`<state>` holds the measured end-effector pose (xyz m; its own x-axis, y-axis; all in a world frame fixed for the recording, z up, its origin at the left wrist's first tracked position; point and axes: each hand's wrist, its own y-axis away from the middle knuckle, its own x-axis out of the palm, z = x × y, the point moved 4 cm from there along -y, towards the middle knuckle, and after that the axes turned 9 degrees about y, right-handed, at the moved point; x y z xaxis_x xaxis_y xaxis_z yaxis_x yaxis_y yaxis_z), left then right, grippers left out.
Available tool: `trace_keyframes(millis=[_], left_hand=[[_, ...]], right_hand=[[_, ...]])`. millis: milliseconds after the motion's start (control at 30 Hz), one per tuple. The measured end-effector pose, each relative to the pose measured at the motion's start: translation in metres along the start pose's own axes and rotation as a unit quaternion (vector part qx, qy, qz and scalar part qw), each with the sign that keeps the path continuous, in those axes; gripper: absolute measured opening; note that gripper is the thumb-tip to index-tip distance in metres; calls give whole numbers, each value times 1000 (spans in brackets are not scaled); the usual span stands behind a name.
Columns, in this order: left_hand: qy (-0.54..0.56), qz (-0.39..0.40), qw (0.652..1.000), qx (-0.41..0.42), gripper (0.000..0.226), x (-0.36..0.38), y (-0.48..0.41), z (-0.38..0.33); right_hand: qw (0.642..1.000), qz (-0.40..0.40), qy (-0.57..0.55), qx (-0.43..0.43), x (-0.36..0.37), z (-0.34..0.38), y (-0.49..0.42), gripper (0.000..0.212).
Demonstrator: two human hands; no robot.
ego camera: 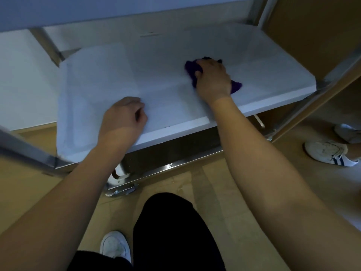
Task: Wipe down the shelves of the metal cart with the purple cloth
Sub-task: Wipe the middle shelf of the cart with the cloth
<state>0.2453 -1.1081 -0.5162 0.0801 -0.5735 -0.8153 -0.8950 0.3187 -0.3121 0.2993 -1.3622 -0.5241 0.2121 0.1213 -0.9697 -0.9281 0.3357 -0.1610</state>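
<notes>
Head view: lower shelf (156, 61) of the metal cart (37, 153), both hands on it.

Right hand (213, 80), centre-right of frame, has its fingers curled over the bunched purple cloth (190, 68) and presses it flat on the shelf; cloth ends show on both sides of the hand. Left hand (122, 118), centre-left near the front edge, rests on the shelf with fingers curled in, holding nothing. Another person's white shoes (330, 151) at the right edge.
</notes>
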Motion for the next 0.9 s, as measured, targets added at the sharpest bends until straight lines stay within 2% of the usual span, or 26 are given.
trace_keyframes(millis=[133,200,300,400,500,567,667,733,833,900], left_hand=[[10,-13,1000,-8,27,0,-1,1],[16,-18,1000,-11,26,-3,1,3],[26,-19,999,-19,26,-1,0,3],[32,-17,999,-29,26,2,-2,2],[25,-12,999,-29,27,4,-2,-1],[20,-15,999,-29,27,3,-2,0],[16,-14,1000,-22,27,2,-2,0],[9,-7,1000,-15,28,2,-1,-1],[14,-8,1000,-11,28,1,0,1],[23,-12,1000,-18,28,2,-1,3]], right_hand=[[987,2,-35,-159,9,75,32,40],[981,3,-45,-189,9,75,39,41],[989,-9,-42,-143,2,29,25,42],[999,-30,-14,-28,-6,-23,8,41],[998,-35,34,45,-3,-22,10,42],[999,-36,31,8,2,13,15,43],[990,-4,-29,-138,12,82,30,41],[978,10,-51,-204,17,107,42,40],[968,15,-70,-240,15,97,39,41],[976,0,-58,-212,12,69,18,41]])
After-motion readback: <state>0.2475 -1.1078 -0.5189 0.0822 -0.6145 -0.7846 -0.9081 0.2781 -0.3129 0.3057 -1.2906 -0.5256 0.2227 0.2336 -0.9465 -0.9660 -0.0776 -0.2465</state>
